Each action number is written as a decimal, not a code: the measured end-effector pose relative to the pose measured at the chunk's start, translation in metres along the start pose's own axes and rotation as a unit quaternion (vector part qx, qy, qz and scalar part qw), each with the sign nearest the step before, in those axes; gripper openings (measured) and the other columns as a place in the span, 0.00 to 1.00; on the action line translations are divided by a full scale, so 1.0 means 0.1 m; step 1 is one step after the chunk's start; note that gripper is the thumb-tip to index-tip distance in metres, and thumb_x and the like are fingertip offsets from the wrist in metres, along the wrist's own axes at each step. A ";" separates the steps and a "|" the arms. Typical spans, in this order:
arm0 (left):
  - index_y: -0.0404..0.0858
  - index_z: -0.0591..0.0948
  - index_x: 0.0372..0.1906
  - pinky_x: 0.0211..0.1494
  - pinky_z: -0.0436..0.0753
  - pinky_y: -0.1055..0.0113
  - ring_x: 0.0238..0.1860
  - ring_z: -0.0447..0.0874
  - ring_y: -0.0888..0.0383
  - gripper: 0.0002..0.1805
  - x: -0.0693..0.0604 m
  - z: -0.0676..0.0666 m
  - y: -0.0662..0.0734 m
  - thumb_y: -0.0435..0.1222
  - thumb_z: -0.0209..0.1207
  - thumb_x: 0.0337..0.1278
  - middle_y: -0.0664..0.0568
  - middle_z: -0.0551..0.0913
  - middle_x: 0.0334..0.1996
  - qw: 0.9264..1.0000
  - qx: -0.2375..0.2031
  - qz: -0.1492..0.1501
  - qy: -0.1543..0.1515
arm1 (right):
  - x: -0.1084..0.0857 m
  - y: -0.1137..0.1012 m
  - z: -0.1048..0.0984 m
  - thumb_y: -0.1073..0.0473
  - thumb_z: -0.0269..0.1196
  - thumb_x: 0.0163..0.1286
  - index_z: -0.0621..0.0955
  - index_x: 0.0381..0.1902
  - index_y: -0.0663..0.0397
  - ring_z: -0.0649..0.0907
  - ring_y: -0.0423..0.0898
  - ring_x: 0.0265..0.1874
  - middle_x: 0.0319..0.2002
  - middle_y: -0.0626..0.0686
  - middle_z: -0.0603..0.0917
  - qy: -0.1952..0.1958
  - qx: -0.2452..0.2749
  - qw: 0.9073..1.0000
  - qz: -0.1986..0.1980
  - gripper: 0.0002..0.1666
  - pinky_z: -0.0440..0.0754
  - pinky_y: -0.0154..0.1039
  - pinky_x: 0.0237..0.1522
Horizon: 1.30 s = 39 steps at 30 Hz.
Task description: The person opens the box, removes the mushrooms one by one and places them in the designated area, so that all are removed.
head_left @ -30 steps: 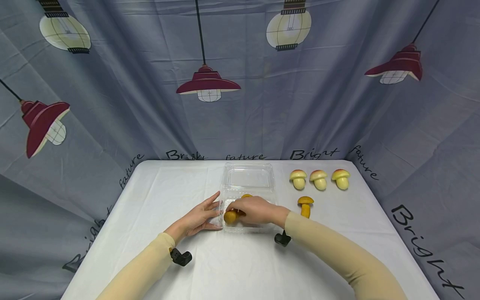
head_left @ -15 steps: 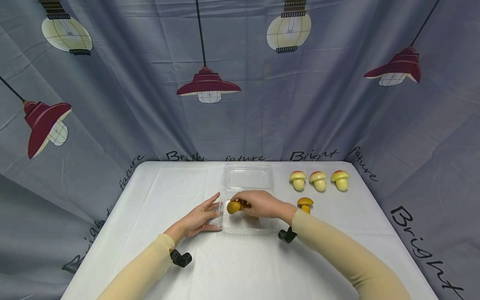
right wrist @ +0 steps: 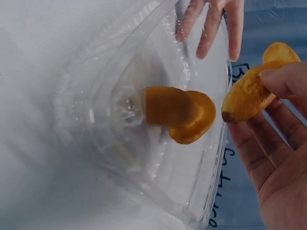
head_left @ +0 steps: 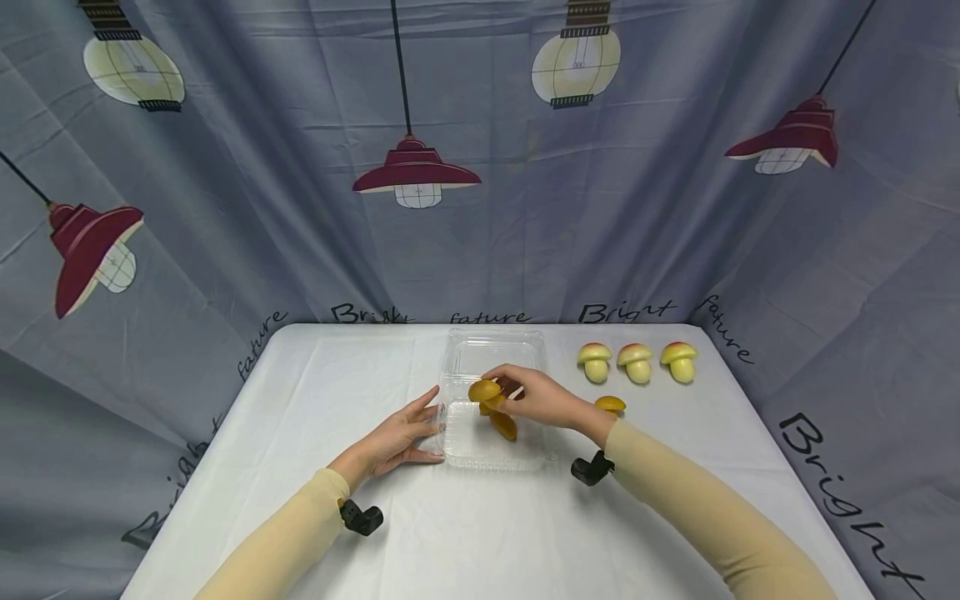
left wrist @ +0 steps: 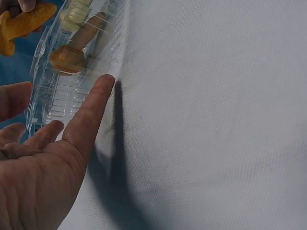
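Note:
My right hand [head_left: 536,396] pinches an orange-brown toy mushroom [right wrist: 247,96] between thumb and fingers, above a clear plastic clamshell box [head_left: 461,450]. Its round cap points left in the head view. A second orange-brown mushroom [right wrist: 187,115] lies inside the box, below the held one. With fingers straight and spread, my left hand [head_left: 393,437] stays at the left wall of the box; its fingertips are at or against the plastic. The box's lid [head_left: 495,352] lies folded back, away from me.
A third orange-brown mushroom [head_left: 610,404] lies right of the box, partly hidden by my right wrist. Three pale mushrooms with reddish caps, the middle mushroom [head_left: 635,364] among them, form a row at the back right. The white-covered table [head_left: 480,533] ends at a patterned curtain [head_left: 495,250].
My right hand has lifted away from the box floor, back and slightly right, with the mushroom turning cap-up in its fingers. More of the mushroom inside now shows. The left hand has not moved.

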<state>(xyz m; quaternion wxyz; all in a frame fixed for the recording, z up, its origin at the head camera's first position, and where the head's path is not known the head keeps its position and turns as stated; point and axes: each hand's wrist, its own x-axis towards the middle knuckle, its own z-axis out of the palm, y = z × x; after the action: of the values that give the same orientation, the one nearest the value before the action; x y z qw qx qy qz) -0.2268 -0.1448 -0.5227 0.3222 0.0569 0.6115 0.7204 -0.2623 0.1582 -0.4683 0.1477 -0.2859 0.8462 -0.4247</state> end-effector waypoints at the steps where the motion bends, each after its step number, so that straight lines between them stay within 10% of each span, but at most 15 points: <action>1: 0.54 0.44 0.85 0.57 0.85 0.45 0.75 0.56 0.32 0.42 0.00 0.00 0.00 0.28 0.48 0.78 0.38 0.37 0.82 1.000 0.000 0.001 0.000 | -0.01 0.01 -0.01 0.61 0.66 0.72 0.77 0.67 0.39 0.82 0.42 0.51 0.52 0.42 0.83 0.002 0.011 1.000 0.001 0.27 0.83 0.45 0.53; 29: 0.55 0.44 0.84 0.56 0.85 0.45 0.73 0.61 0.31 0.42 0.02 -0.01 -0.02 0.28 0.48 0.79 0.39 0.38 0.82 1.000 0.011 0.003 0.002 | -0.38 0.33 -0.38 0.56 0.66 0.74 0.71 0.73 0.43 0.77 0.55 0.57 0.60 0.56 0.78 0.091 0.129 0.985 0.067 0.32 0.81 0.57 0.55; 39: 0.54 0.43 0.85 0.56 0.85 0.45 0.73 0.60 0.31 0.42 0.00 -0.01 -0.02 0.28 0.47 0.79 0.38 0.37 0.82 1.000 0.011 0.007 -0.005 | -0.60 0.46 -0.58 0.58 0.67 0.73 0.70 0.74 0.47 0.77 0.54 0.56 0.61 0.60 0.79 0.140 0.144 0.977 0.075 0.34 0.82 0.39 0.51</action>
<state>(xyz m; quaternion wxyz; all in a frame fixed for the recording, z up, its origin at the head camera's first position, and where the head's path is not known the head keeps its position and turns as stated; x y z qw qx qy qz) -0.2270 -0.1457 -0.5250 0.3194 0.0682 0.6177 0.7153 -0.2598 0.2539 -0.4702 0.0990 -0.1351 0.8074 -0.5657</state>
